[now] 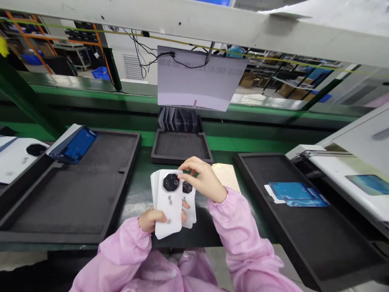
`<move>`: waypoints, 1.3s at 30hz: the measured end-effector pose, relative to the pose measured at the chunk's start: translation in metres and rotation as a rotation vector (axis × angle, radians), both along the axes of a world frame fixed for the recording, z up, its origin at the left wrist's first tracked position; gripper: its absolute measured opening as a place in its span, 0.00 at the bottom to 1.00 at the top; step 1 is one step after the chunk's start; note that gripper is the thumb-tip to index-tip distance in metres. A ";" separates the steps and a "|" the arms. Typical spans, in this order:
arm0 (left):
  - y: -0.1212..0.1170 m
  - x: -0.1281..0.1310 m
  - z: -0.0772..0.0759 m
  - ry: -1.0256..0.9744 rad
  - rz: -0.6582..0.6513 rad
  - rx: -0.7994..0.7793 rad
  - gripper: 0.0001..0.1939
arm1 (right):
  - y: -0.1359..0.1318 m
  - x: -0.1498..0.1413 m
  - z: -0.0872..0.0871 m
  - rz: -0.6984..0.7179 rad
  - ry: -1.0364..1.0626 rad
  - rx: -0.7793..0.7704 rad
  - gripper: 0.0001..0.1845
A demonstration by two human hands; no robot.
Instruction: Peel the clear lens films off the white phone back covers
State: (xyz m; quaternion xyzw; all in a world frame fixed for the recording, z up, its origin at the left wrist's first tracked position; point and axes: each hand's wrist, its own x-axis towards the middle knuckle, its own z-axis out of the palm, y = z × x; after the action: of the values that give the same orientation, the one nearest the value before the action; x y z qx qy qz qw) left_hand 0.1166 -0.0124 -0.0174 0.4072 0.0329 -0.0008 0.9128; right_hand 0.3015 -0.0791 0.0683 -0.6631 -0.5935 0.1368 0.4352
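My left hand (pixel 150 219) is wrapped round a fanned stack of white phone back covers, its thumb lying on the lower front. The front cover (pixel 170 211) has a black octagonal camera window and dark lettering below it. Another white back cover (pixel 189 213) with the same kind of window shows behind it to the right. Over the stack's upper right corner, my right hand (pixel 208 180) pinches the front cover's edge beside the camera window. Both hands hold the stack just above the dark green bench. Part of the right hand's fingers is hidden.
A dark foam tray (pixel 67 202) lies left, with blue-filmed panels (pixel 77 144) at its top corner. A smaller tray (pixel 182 148) with dark upright panels stands ahead, below a monitor (pixel 200 81). A dotted sheet (pixel 227 176) and a tray (pixel 304 231) with blue-filmed pieces (pixel 298 194) are right.
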 end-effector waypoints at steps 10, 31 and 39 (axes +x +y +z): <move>-0.001 0.001 -0.004 0.054 -0.041 0.113 0.33 | 0.011 -0.004 0.006 0.089 -0.007 -0.133 0.05; -0.001 0.003 0.010 0.045 -0.055 -0.184 0.32 | -0.044 0.012 0.044 0.751 -0.005 -0.066 0.02; 0.002 0.003 0.010 0.125 -0.156 -0.240 0.32 | -0.056 0.031 0.048 0.332 -0.053 -0.015 0.08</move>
State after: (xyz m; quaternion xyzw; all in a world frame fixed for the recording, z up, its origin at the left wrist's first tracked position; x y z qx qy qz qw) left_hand 0.1199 -0.0103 -0.0074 0.2958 0.0575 -0.1011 0.9481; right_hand 0.3321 -0.1348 0.1165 -0.5625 -0.7050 0.1937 0.3860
